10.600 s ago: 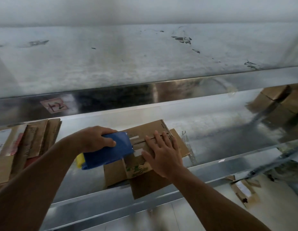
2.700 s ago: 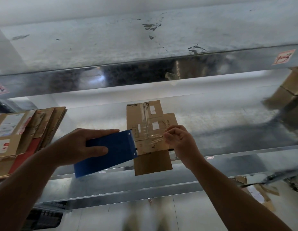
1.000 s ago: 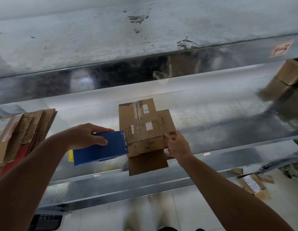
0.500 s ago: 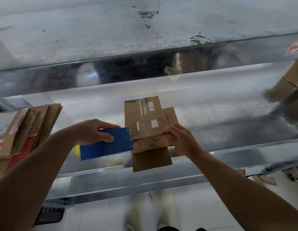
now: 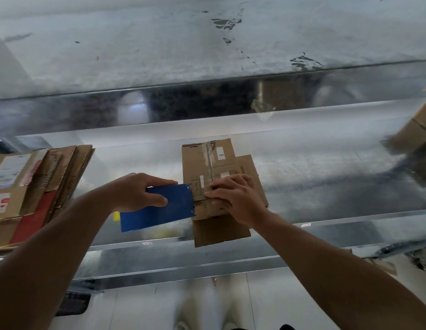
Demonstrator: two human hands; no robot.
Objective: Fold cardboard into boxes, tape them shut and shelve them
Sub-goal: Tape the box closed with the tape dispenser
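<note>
We find the work laid out on a metal shelf (image 5: 326,182). At its left end lies a fanned stack of flats (image 5: 38,186). At its far right end stand made-up boxes (image 5: 419,129), too blurred to count. The cardboard (image 5: 195,160), the piece in hand, lies at the middle of the front edge. It is low and only partly folded, with one flap overhanging that edge toward the person and another spread to the right.

The blue dispenser (image 5: 159,208) sits just left of the cardboard, its front end touching the cardboard's left side. The left hand (image 5: 138,191) grips it from above, with the thumb across its near face. The right hand (image 5: 235,198) is on the cardboard beside the dispenser's front end, fingers bent and tips bearing down. We cannot tell whether it pinches a tape end or merely presses.

A clear strip of tape (image 5: 210,163) runs along the seam toward the back of the shelf. A small white label (image 5: 220,154) sits beside it.

We judge the step to be taping, with shelving not yet reached. The next move calls for the right hand to pin the cardboard against sliding on the slick metal. Meanwhile the left hand must draw the dispenser across the seam and sever the strip cleanly. The loose flaps remain to be closed.
</note>
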